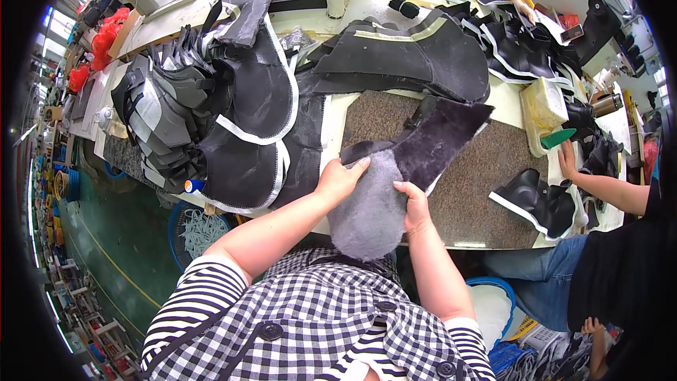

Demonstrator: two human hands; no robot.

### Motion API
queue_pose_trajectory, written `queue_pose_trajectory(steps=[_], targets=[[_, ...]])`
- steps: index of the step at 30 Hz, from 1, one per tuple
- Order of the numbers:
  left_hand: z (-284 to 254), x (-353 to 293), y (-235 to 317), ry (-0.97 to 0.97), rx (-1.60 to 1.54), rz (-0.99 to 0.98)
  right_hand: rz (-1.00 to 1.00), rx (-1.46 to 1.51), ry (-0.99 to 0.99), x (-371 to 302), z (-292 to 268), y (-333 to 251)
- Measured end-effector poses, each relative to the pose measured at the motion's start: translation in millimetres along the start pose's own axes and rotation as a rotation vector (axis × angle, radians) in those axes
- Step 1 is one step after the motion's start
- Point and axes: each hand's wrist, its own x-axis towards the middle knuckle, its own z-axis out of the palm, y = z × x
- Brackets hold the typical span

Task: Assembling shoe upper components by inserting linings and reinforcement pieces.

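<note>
A grey fleece-lined boot piece (370,204) with a black outer flap (444,137) lies at the near edge of the brown speckled work pad (486,169). My left hand (340,178) grips its upper left edge where the grey lining meets a black strip. Along its right side my right hand (415,206) presses and holds the lining. Both hands are closed on the same piece, and its rounded lower end hangs over the table's front edge.
A tall heap of black boot uppers with pale trim (233,99) fills the left of the table, more (416,53) at the back. A co-worker's hand (568,162) rests near another black piece (539,201) at right. A blue bin (194,229) sits below left.
</note>
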Motion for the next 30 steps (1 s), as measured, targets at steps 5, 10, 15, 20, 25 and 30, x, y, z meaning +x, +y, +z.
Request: queue_pose_trajectory(steps=[5, 10, 15, 20, 25, 30], targets=[[7, 7, -14, 0.137, -0.149, -0.068, 0.096, 0.333, -0.072, 7, -2, 17], [-11, 1, -9, 0.051, -0.515, -0.393, -0.152, -0.315, 0.223, 3, -8, 4], [-67, 41, 20, -0.712, -0.699, -0.501, -0.176, -0.553, 0.145, 3, -16, -8], [-48, 66, 34, -0.722, -0.318, -0.788, -0.195, -0.662, 0.131, 1, -13, -9], [-39, 49, 40, -0.707, 0.318, 0.21, -0.254, -0.688, 0.167, 4, -16, -3], [-42, 33, 62, -0.694, 0.747, 0.53, -0.265, -0.72, 0.174, 1, -9, -6]])
